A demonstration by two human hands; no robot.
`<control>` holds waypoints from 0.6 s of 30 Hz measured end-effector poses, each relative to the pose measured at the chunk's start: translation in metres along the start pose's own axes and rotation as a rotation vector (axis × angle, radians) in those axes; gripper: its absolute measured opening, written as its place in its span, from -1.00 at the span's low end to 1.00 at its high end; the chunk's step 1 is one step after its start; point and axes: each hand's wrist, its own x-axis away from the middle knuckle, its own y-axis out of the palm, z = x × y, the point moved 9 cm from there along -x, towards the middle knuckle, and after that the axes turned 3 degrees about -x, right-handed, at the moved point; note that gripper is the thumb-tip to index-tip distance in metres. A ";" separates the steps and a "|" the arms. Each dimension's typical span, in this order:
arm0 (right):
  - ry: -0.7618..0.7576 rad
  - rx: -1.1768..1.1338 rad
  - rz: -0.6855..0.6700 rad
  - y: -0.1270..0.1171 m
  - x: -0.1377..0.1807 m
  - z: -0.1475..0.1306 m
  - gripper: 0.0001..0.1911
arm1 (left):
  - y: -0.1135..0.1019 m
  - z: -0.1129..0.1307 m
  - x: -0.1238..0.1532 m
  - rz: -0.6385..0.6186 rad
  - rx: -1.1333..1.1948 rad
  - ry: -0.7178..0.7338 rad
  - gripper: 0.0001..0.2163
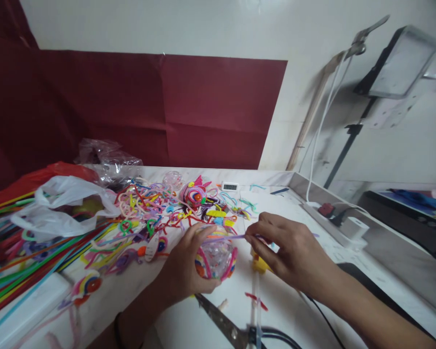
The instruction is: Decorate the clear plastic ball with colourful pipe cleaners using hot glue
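Note:
My left hand [187, 264] is wrapped round a clear plastic ball [218, 259], which has coloured pipe cleaners on its sides and top. A purple pipe cleaner [232, 238] stretches across the ball's top into my right hand [283, 247], where thumb and forefinger pinch it. Just below the ball lie scissors [227, 322] with dark handles, blades pointing up and left. A yellow object [260, 264], partly hidden by my right hand, sits beside the ball. Behind it stands a finished-looking fish-like ball [195, 194] with pink fins and an orange eye.
Loose pipe cleaner pieces [141, 203] cover the table's back left. Long pipe cleaners [29, 271] and a white plastic bag [69, 203] lie at left. Another clear ball [172, 180] and a small digital display [230, 186] stand behind. A power strip [334, 225] runs along the right.

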 end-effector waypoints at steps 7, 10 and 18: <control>0.043 0.050 0.004 0.005 0.002 -0.002 -0.78 | 0.001 0.000 0.001 -0.034 0.000 -0.010 -0.07; 0.086 0.055 -0.016 0.010 0.001 0.001 -0.78 | 0.000 0.000 0.001 -0.052 -0.004 -0.014 -0.07; 0.142 0.087 -0.033 0.013 -0.003 0.006 -0.83 | -0.008 0.011 -0.005 -0.023 -0.027 0.061 -0.10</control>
